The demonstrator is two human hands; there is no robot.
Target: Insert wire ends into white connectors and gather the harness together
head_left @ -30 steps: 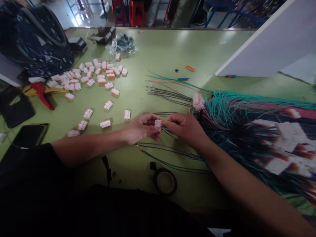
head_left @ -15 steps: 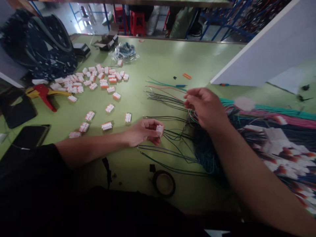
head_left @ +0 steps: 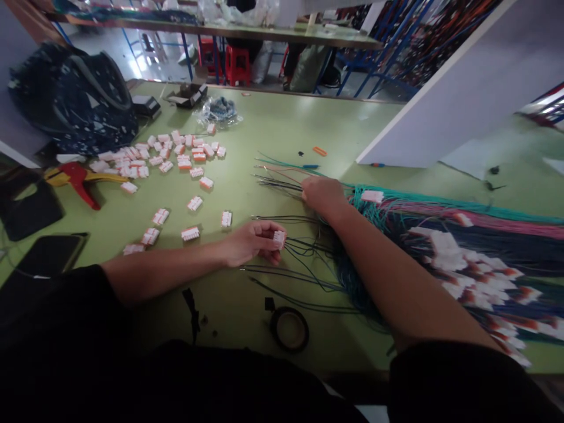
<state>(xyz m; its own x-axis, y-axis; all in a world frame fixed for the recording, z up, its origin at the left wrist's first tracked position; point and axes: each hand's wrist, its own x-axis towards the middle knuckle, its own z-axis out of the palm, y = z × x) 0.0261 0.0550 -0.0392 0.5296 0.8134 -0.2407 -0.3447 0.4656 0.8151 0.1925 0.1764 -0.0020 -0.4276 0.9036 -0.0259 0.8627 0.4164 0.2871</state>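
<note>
Green surface (head_left: 282, 123) fills the middle. Left hand (head_left: 249, 242) pinches a small white-and-orange plastic plug (head_left: 279, 238) (middle of frame). Right hand (head_left: 325, 197) curls over thin dark wires (head_left: 275, 183); I cannot tell if it grips.

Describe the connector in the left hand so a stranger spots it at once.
On the green table, look left of the wire bundle. The left hand pinches a white connector there. Unlike the loose connectors scattered farther left, dark wires trail from it.
</note>
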